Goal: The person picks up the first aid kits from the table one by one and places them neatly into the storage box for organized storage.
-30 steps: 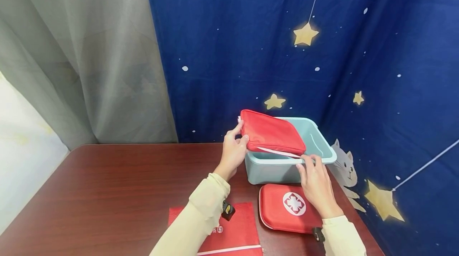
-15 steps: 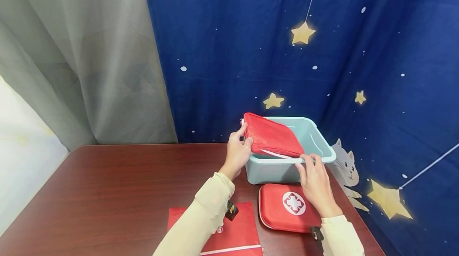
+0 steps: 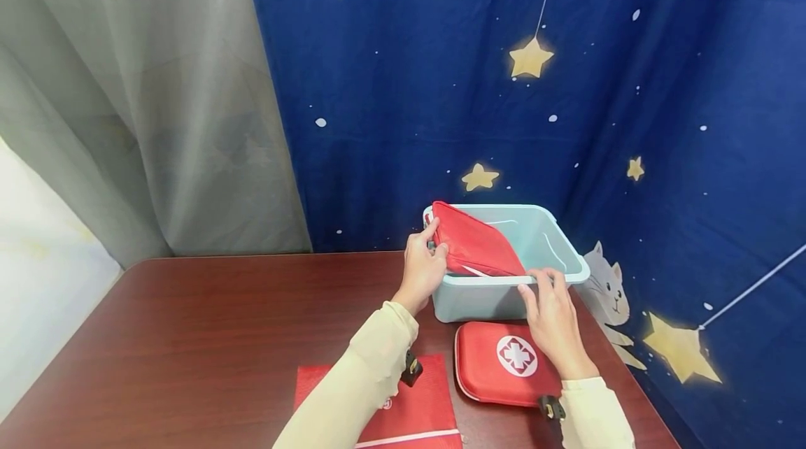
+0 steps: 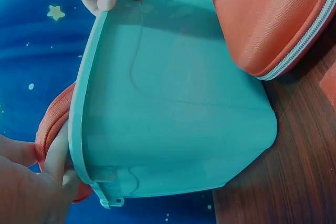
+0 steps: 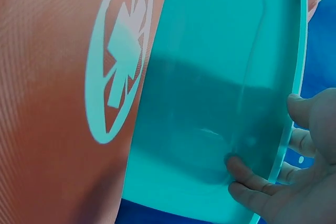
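Observation:
My left hand (image 3: 423,271) pinches the left end of a red zip pouch (image 3: 475,243) between thumb and fingers. The pouch tilts down to the right, its lower end inside a light blue plastic bin (image 3: 481,303). Seen from the left wrist, the pouch (image 4: 52,119) shows at the bin's rim, with the rest hidden behind the wall. My right hand (image 3: 555,319) grips the bin's front rim near its right corner. In the right wrist view, digits of the right hand (image 5: 310,156) lie on both sides of that rim.
A red hard zip case (image 3: 481,365) with a white cross emblem lies in front of the bin, under my right forearm. Nearer lies a flat red pouch (image 3: 415,414) with a white zip, partly covered by my left sleeve. A star-patterned blue curtain (image 3: 403,85) hangs behind the table.
My left hand has moved slightly right and lowered the red zip pouch deeper into the bin, tilting it more steeply. The right hand stays at the rim.

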{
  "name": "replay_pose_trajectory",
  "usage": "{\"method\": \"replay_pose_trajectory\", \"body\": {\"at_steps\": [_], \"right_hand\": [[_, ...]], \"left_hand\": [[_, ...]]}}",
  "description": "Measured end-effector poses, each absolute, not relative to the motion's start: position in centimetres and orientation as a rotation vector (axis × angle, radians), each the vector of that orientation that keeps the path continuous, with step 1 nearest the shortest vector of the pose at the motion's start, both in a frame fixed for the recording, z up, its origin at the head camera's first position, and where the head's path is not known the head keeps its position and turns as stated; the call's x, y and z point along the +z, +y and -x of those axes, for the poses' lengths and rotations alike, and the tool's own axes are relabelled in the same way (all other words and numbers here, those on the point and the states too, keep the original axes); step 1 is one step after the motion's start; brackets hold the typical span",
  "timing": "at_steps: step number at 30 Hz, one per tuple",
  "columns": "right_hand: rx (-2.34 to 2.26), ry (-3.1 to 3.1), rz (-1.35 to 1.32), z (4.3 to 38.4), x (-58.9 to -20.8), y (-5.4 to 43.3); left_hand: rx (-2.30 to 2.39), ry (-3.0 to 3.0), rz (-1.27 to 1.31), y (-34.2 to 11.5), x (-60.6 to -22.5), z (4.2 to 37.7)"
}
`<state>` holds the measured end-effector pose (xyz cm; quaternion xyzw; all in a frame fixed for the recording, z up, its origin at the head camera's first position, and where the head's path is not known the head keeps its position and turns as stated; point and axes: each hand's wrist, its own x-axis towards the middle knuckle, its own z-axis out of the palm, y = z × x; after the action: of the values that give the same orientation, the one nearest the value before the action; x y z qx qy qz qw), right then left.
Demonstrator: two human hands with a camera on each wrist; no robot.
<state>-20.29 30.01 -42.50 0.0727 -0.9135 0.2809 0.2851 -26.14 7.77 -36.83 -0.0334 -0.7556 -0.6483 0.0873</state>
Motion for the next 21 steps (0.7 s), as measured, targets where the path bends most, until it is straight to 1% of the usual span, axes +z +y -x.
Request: {"method": "replay_pose_trajectory", "body": {"at_steps": [4,7,16,21], "right_hand": [[0.766,-2.462,-0.175,20.1,-42.4,30.1],[0.767,-2.469,-0.170,20.1,-42.4,30.1],[0.770,-2.472,-0.174,20.0,-42.3,30.1],[0.766,-2.471,-0.180,19.9,-42.2,30.1]], "left_hand": [[-1.938,-2.283,0.095,8.1,-36.7,26.1],[-1.874,-2.315,0.150,8.2,-36.6,26.2],[-1.411,-2.357,0.328,7.7,-36.6,25.8],[-1.449,-2.295,0.396,6.7,-36.6,25.7]]}}
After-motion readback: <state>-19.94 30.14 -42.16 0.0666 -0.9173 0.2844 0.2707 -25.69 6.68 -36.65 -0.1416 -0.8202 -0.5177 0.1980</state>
